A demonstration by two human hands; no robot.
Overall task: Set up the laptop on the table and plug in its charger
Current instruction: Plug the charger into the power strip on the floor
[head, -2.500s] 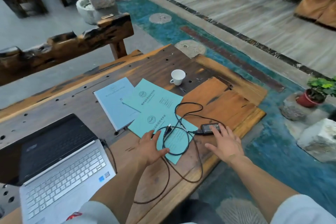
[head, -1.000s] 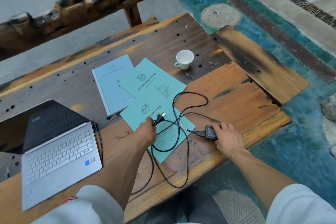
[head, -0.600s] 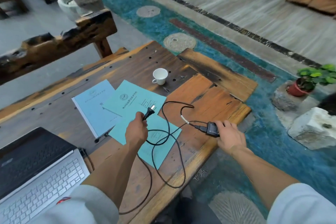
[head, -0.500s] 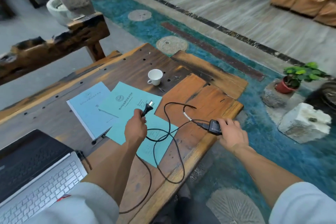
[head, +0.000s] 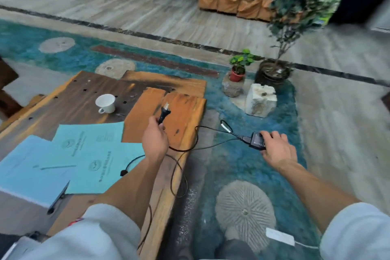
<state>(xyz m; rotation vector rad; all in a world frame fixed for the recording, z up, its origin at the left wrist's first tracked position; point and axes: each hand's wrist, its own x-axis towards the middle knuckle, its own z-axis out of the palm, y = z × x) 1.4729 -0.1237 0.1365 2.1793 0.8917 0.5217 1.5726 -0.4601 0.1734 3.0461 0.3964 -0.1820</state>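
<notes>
Left hand [head: 155, 139] gripping plug [head: 164, 113], right hand [head: 276, 148] holding charger brick [head: 257, 141]

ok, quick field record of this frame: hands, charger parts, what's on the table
left hand: grips wall plug, prongs up, above table
right hand: holds power brick off the table edge, over blue rug
cable: runs slack between the two hands, loops down over table edge
on table: white cup, teal booklets
laptop: not in view
outlet: none visible
</notes>
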